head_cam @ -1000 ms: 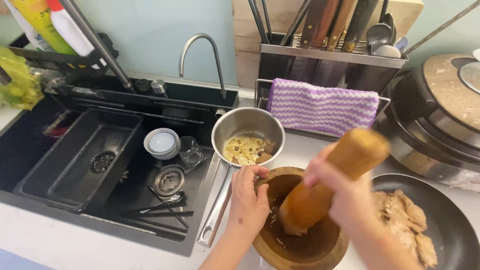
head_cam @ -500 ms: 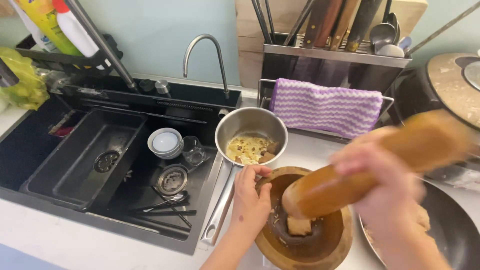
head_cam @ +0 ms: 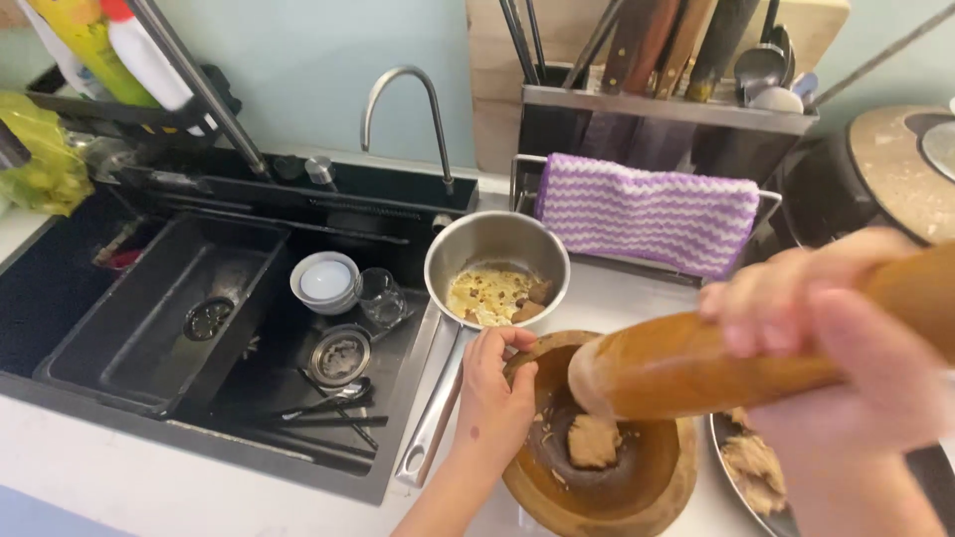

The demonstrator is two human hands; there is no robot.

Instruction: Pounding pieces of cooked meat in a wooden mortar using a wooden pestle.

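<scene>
A round wooden mortar [head_cam: 667, 492] stands on the counter with a pale brown lump of food [head_cam: 594, 441] in its bowl. My left hand [head_cam: 494, 395] grips the mortar's left rim. My right hand [head_cam: 846, 348] holds a thick wooden pestle [head_cam: 696, 363], lifted and tilted so its blunt end hangs just above the lump. Behind the mortar stands a small steel saucepan [head_cam: 497, 249] with yellowish food scraps [head_cam: 487, 295] inside; its long handle [head_cam: 433, 423] points toward me.
A black sink [head_cam: 149, 328] at left holds a white bowl [head_cam: 325, 281], a glass [head_cam: 380, 295], a strainer and utensils. A curved tap [head_cam: 403, 109] rises behind. A purple striped cloth [head_cam: 647, 214] hangs on a knife rack. A dark pan with meat pieces [head_cam: 751, 467] sits at right.
My right hand has raised the pestle out of the mortar and swung it up to the right, uncovering the lump inside. My left hand stays on the rim.
</scene>
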